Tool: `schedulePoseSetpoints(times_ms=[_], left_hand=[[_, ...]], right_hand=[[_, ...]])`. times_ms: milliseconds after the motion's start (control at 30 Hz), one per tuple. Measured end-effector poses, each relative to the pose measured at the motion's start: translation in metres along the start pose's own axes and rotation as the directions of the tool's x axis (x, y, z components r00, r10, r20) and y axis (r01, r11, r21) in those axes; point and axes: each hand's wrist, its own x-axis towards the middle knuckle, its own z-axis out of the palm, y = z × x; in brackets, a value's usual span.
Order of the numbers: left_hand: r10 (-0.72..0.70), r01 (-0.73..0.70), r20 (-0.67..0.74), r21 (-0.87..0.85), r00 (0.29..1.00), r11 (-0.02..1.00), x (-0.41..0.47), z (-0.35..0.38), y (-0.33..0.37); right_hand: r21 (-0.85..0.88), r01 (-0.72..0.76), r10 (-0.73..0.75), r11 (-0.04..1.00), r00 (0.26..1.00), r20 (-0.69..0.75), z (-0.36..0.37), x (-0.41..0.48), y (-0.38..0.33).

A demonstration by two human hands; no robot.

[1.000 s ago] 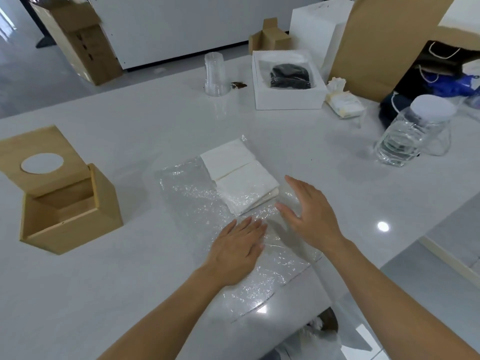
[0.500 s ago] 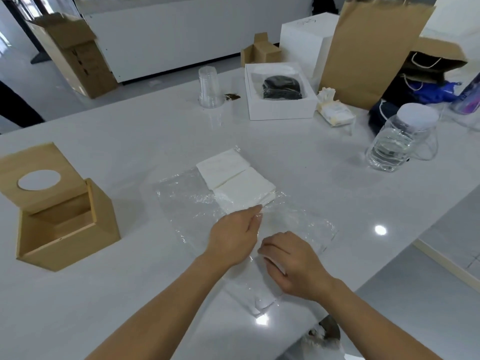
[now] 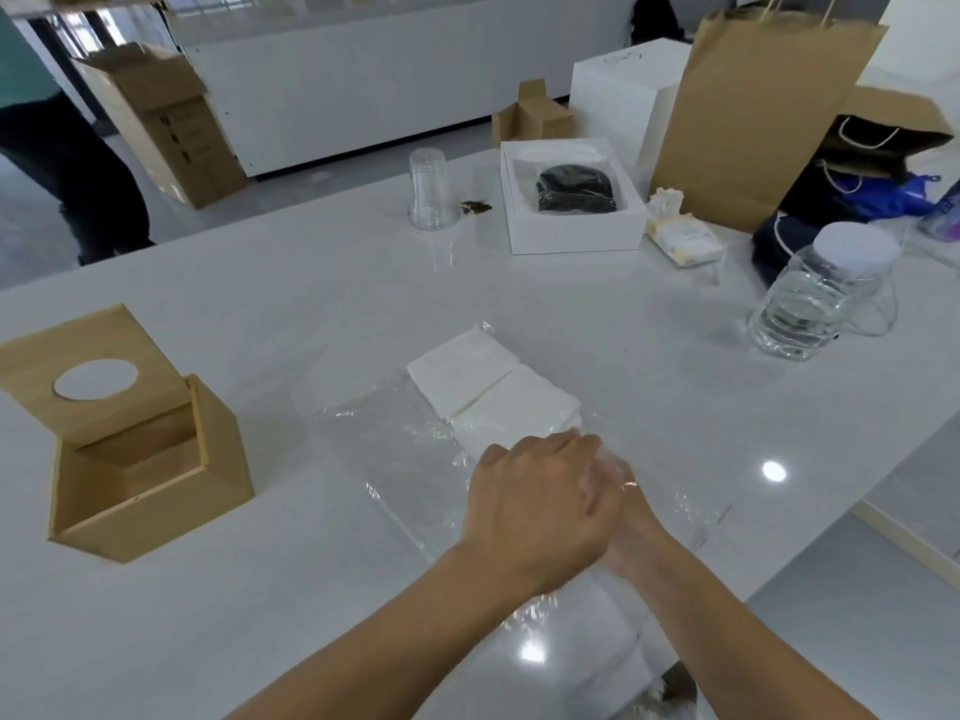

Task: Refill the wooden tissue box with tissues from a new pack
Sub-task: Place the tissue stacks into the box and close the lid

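Observation:
The wooden tissue box stands open at the left of the white table, its lid with the round hole tilted back; I see nothing inside it. A white tissue stack lies mid-table, partly inside a clear plastic wrapper that spreads toward me. My left hand crosses over my right hand at the stack's near edge, fingers curled down on the wrapper. Most of my right hand is hidden beneath it, and its fingers are blurred.
At the right stands a glass jar with a white lid. Farther back are a small tissue pack, a white box, an upturned plastic cup and a brown paper bag. The table edge runs close on my right.
My hands went from lying flat and apart on the wrapper to meeting. The left hand has now slid right, over the right hand. The wrapper is more crumpled near me.

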Motion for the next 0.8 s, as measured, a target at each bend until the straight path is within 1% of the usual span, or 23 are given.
schedulePoseSetpoints(times_ms=[33,100,167,200,233,267,300,367,433,500,567,633,700,733,800], left_hand=[[0.012,-0.012,0.008,-0.06,1.0,0.998,0.002,-0.004,0.001],[0.024,-0.023,0.001,-0.181,1.0,0.983,0.01,-0.012,-0.003],[0.042,-0.058,-0.096,-0.173,0.994,0.983,0.022,-0.016,-0.018],[0.03,-0.052,-0.141,-0.151,0.99,0.987,0.029,-0.015,-0.028],[-0.005,-0.015,-0.149,-0.133,0.989,0.991,0.037,-0.013,-0.04],[-0.045,0.032,-0.114,-0.11,0.992,0.993,0.045,-0.011,-0.054],[-0.087,0.083,-0.061,-0.064,0.994,0.994,0.054,-0.009,-0.068],[-0.176,0.168,0.069,0.109,0.982,0.98,0.067,-0.002,-0.097],[-0.225,0.172,0.208,0.246,0.952,0.954,0.073,0.005,-0.121],[-0.248,0.167,0.302,0.268,0.921,0.949,0.073,0.015,-0.136],[-0.25,0.169,0.329,0.256,0.911,0.952,0.07,0.024,-0.144],[-0.25,0.175,0.323,0.243,0.913,0.954,0.067,0.03,-0.147],[-0.249,0.184,0.311,0.224,0.917,0.957,0.066,0.034,-0.149],[-0.248,0.187,0.303,0.216,0.92,0.958,0.067,0.035,-0.15],[-0.243,0.189,0.288,0.202,0.926,0.961,0.067,0.035,-0.152]], right_hand=[[0.029,-0.021,0.022,0.999,0.999,-0.035,0.001,0.002,0.0],[0.043,-0.047,0.053,0.998,0.986,-0.157,0.003,0.007,0.002],[0.006,-0.089,0.087,0.996,0.951,-0.296,0.0,0.014,0.004],[-0.02,-0.113,0.101,0.993,0.941,-0.323,-0.002,0.015,0.002],[-0.028,-0.135,0.118,0.99,0.935,-0.334,-0.003,0.018,0.001],[-0.044,-0.153,0.129,0.987,0.93,-0.343,-0.003,0.021,-0.002],[-0.033,-0.165,0.143,0.986,0.926,-0.351,-0.003,0.023,-0.005],[0.064,-0.201,0.21,0.978,0.914,-0.346,0.002,0.022,-0.016],[0.08,-0.258,0.27,0.963,0.898,-0.347,0.005,0.024,-0.022],[0.054,-0.295,0.295,0.954,0.889,-0.351,0.007,0.026,-0.026],[0.078,-0.32,0.328,0.944,0.89,-0.317,0.007,0.03,-0.028],[0.073,-0.354,0.358,0.933,0.883,-0.303,0.008,0.033,-0.027],[0.032,-0.368,0.361,0.929,0.888,-0.286,0.008,0.037,-0.028],[0.017,-0.366,0.359,0.931,0.902,-0.239,0.01,0.04,-0.029],[-0.066,-0.368,0.348,0.928,0.915,-0.206,0.011,0.046,-0.03]])
